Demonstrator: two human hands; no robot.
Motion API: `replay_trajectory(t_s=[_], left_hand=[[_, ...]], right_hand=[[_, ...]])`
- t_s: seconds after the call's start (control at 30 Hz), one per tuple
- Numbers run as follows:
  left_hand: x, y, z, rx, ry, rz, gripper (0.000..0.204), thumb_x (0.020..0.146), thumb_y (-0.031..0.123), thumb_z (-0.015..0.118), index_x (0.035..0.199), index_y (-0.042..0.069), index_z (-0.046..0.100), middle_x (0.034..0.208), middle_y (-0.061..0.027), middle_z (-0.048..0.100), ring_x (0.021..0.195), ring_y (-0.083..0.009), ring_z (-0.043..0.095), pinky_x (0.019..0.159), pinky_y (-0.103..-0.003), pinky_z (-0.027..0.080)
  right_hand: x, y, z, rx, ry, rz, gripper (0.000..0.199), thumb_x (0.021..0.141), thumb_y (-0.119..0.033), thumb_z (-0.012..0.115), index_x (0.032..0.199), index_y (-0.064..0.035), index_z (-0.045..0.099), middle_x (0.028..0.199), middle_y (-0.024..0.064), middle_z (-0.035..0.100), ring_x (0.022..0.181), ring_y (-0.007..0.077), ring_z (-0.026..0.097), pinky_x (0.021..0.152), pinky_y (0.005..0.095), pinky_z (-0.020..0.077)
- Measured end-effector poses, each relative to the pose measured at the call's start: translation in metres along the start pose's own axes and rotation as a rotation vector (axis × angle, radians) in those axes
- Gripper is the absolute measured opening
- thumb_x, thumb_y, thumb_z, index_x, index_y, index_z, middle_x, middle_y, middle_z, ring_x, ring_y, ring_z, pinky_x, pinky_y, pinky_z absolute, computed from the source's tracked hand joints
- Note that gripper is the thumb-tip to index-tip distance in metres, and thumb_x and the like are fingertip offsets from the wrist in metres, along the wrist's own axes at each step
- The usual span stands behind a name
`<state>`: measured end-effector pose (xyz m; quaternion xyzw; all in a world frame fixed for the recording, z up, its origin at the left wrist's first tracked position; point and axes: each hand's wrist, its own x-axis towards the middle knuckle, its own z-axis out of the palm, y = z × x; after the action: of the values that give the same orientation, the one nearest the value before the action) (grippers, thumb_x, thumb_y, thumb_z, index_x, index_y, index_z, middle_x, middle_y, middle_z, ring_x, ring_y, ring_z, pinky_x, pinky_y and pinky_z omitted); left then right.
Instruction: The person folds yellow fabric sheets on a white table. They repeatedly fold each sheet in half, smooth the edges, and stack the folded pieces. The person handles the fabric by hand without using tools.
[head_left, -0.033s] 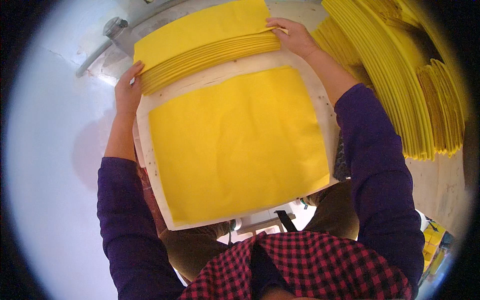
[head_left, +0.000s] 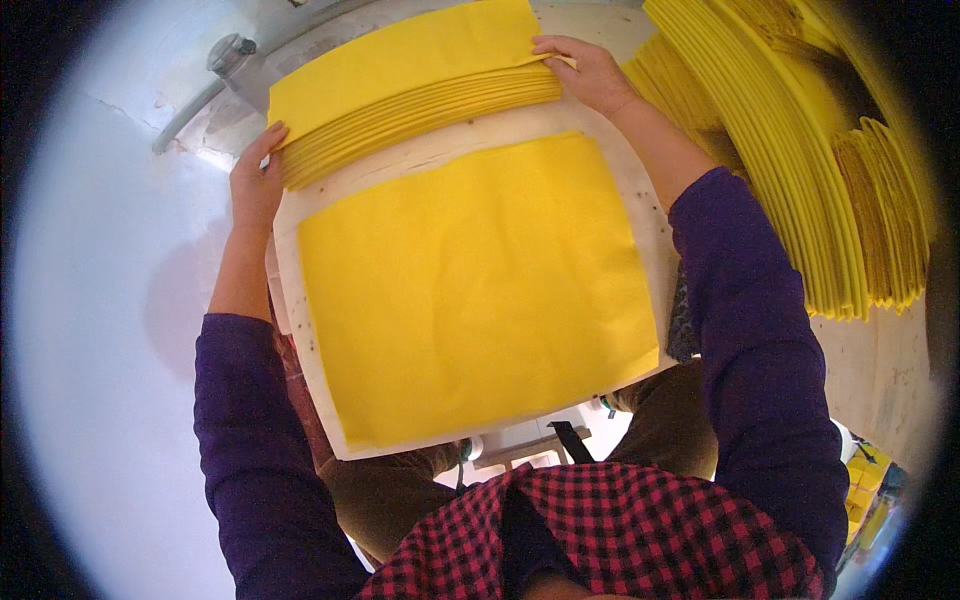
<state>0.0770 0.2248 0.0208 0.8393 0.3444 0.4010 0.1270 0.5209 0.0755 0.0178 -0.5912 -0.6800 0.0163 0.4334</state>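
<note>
A stack of folded yellow cloth sheets (head_left: 425, 120) lies at the far end of the board, its layered folds facing me. My left hand (head_left: 258, 180) is closed at the stack's left end, thumb and fingers pinching the near corner of the top folded sheet (head_left: 400, 62). At the opposite end my right hand (head_left: 592, 80) grips that sheet's right corner between thumb and fingers. Nearer to me a single yellow sheet (head_left: 470, 290) is spread flat, slightly creased, its lower right corner a little uneven.
A pale wooden board (head_left: 308, 350) carries the cloth, close above my knees. To the right stand tall piles of folded yellow cloth (head_left: 790, 170). A clear jar or bottle with a grey lid (head_left: 232, 55) is at the far left, beside a white wall (head_left: 110, 300).
</note>
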Motion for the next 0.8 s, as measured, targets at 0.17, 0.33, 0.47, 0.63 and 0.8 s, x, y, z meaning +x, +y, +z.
replay_trajectory(t_s=[0.17,0.33,0.47,0.63,0.8], left_hand=[[0.001,0.002,-0.002,-0.069,-0.048,-0.066,0.027,0.087,-0.004,0.053,0.110,0.006,0.065,0.119,-0.0099,0.063,0.113,-0.0209,0.058,0.096,-0.030,0.044],[0.003,-0.002,-0.002,-0.063,-0.096,-0.110,0.029,0.086,-0.004,0.052,0.111,0.006,0.064,0.120,-0.0088,0.063,0.114,-0.0210,0.057,0.097,-0.031,0.043],[0.003,-0.007,-0.004,-0.089,-0.093,-0.130,0.031,0.086,-0.001,0.053,0.114,0.007,0.063,0.120,-0.0080,0.063,0.113,-0.0206,0.057,0.096,-0.030,0.043],[0.000,-0.008,-0.005,-0.160,-0.129,-0.209,0.037,0.085,0.004,0.055,0.121,0.008,0.059,0.124,-0.0092,0.060,0.116,-0.0199,0.055,0.096,-0.030,0.043],[-0.001,0.014,-0.021,0.012,-0.096,-0.232,0.041,0.085,0.009,0.057,0.126,0.010,0.056,0.127,-0.0111,0.057,0.121,-0.0227,0.051,0.099,-0.031,0.040]], right_hand=[[0.003,-0.001,-0.003,-0.006,0.021,-0.060,0.021,0.085,-0.011,0.062,0.106,-0.0091,0.065,0.113,0.0088,0.065,0.107,0.0248,0.061,0.093,0.0318,0.0464],[-0.002,-0.004,-0.004,-0.086,-0.037,0.030,0.024,0.085,-0.019,0.065,0.107,-0.0097,0.065,0.113,0.0094,0.064,0.108,0.0245,0.059,0.094,0.0321,0.0453],[-0.005,-0.007,-0.004,-0.074,-0.015,0.001,0.026,0.084,-0.021,0.066,0.108,-0.0099,0.065,0.114,0.0095,0.064,0.109,0.0249,0.059,0.094,0.0329,0.0453],[-0.006,-0.008,-0.001,-0.039,-0.045,0.152,0.029,0.083,-0.023,0.066,0.109,-0.0099,0.064,0.115,0.0100,0.063,0.108,0.0264,0.059,0.094,0.0335,0.0458],[-0.005,-0.030,-0.005,-0.096,0.136,-0.009,0.031,0.084,-0.027,0.066,0.109,-0.0091,0.064,0.111,0.0098,0.065,0.103,0.0263,0.060,0.090,0.0338,0.0473]])
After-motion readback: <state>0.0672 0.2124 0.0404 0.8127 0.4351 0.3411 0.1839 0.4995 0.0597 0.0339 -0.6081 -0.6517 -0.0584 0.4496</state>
